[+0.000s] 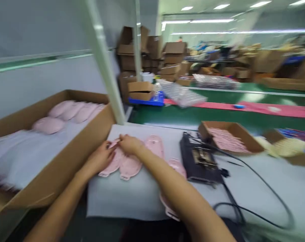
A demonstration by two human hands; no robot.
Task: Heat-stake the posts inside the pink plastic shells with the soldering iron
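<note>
Several flat pink shells [128, 166] lie in a row on a grey mat [122, 196] in front of me. My left hand [100, 158] rests on the leftmost shells with its fingers curled. My right hand [128, 144] reaches across from the right, and its fingers are pinched together on the top edge of the same pink shell. Both hands meet at that spot. Motion blur hides the fingertips' detail. More pink shells [176, 165] lie to the right of my forearm.
A large cardboard box [74, 148] on the left holds pink shells [66, 114] on white padding. A black device [201, 159] with a cable [256, 174] sits right of the mat. Behind it is a small carton of pink parts [228, 137]. A white post [104, 64] stands ahead.
</note>
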